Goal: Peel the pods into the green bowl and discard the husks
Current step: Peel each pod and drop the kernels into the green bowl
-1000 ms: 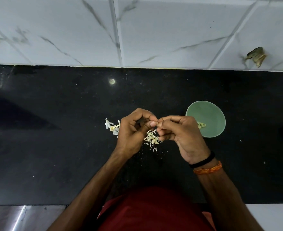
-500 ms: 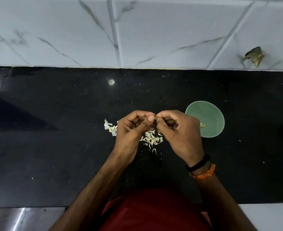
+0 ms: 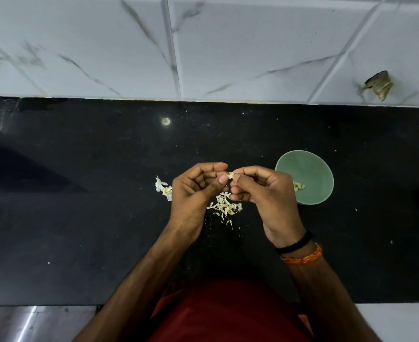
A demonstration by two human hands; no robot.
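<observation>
My left hand (image 3: 193, 193) and my right hand (image 3: 265, 193) meet fingertip to fingertip above the black counter. Between them they pinch one small pale pod (image 3: 230, 175). Below the hands lies a loose heap of pale husks (image 3: 224, 207). A second small clump of pale pieces (image 3: 163, 188) sits just left of my left hand. The green bowl (image 3: 309, 169) stands to the right of my right hand and holds a few peeled pale pieces (image 3: 299, 186) near its lower left side.
The black counter (image 3: 80, 218) runs wide to both sides, dotted with small crumbs. A white marble-tiled wall (image 3: 228, 45) rises behind it, with a chipped patch (image 3: 378, 85) at the upper right. My red shirt fills the bottom centre.
Both hands stayed together above the husk heap, their fingers shifting slightly. The pale pod now shows between the fingertips.
</observation>
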